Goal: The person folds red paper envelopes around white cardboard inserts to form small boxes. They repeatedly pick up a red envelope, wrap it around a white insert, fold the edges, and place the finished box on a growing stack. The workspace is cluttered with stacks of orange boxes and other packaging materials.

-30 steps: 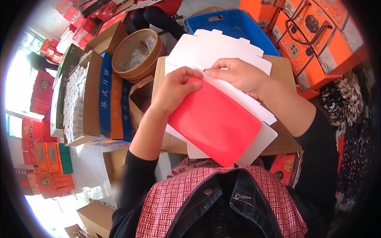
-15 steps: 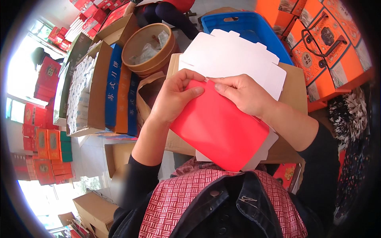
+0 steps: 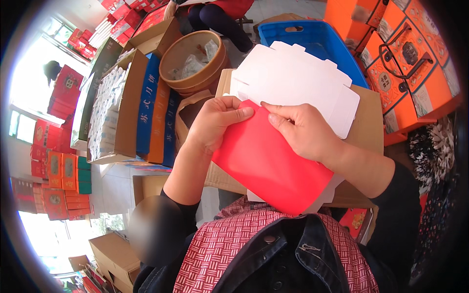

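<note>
A red card box blank (image 3: 271, 163) lies tilted over the work surface between my hands, its lower edge close to my apron. My left hand (image 3: 211, 124) is closed on its far left corner, thumb on top and fingers curled. At the far edge, my right hand (image 3: 305, 129) pinches the card between thumb and index finger, the other fingers folded beneath. White flat card blanks (image 3: 298, 78) with cut tabs rest under and beyond the red one. All of this lies on a brown cardboard box (image 3: 369, 115).
Behind stands a blue plastic crate (image 3: 322, 34); left of it is a round tan tub (image 3: 222, 63) holding clear wrappers. A carton of white packets (image 3: 107, 107) stands at left. Orange gift boxes (image 3: 410, 58) are stacked at right. Another person's legs (image 3: 220, 24) show at the back.
The view has shifted slightly, so the surroundings sit further right. Both hands keep hold of the red card, now drawn a little toward me, with the right index finger straighter along its far edge.
</note>
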Tool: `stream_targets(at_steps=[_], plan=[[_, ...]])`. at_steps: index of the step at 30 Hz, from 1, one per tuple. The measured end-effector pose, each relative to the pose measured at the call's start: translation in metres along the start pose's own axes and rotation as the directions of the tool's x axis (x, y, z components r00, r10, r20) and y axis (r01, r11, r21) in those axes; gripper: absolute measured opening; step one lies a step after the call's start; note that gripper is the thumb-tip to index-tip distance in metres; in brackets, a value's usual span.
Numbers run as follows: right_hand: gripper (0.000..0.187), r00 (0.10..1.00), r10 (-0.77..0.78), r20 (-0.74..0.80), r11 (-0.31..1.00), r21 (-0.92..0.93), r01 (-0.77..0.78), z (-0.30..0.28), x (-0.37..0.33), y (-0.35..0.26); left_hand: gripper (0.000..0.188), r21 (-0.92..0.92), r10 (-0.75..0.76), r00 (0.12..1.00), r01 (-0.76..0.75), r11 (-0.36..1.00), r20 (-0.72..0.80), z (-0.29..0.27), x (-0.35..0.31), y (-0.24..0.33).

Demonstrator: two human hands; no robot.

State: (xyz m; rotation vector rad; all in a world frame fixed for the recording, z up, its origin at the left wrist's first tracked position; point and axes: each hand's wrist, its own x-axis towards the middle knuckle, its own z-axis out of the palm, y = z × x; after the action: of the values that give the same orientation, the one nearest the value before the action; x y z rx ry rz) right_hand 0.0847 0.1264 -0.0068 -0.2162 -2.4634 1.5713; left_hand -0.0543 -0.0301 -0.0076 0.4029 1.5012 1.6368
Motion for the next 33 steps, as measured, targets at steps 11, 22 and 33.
stream_targets(at_steps=[11,22,33], plan=[[0.033,0.998,-0.047,0.044,0.997,-0.055,0.049,-0.001,-0.007,-0.008,0.01,0.12,0.113,0.992,-0.105,0.987,-0.059,0.015,-0.005,0.003],[0.04,0.988,0.029,0.155,0.974,-0.227,0.007,-0.012,-0.006,-0.022,0.007,0.068,0.187,0.982,-0.185,0.98,-0.031,0.013,-0.009,0.003],[0.039,0.987,-0.02,0.157,0.991,-0.128,0.04,-0.016,-0.012,-0.029,0.01,0.101,0.171,0.984,-0.166,0.981,-0.045,0.013,-0.009,0.006]])
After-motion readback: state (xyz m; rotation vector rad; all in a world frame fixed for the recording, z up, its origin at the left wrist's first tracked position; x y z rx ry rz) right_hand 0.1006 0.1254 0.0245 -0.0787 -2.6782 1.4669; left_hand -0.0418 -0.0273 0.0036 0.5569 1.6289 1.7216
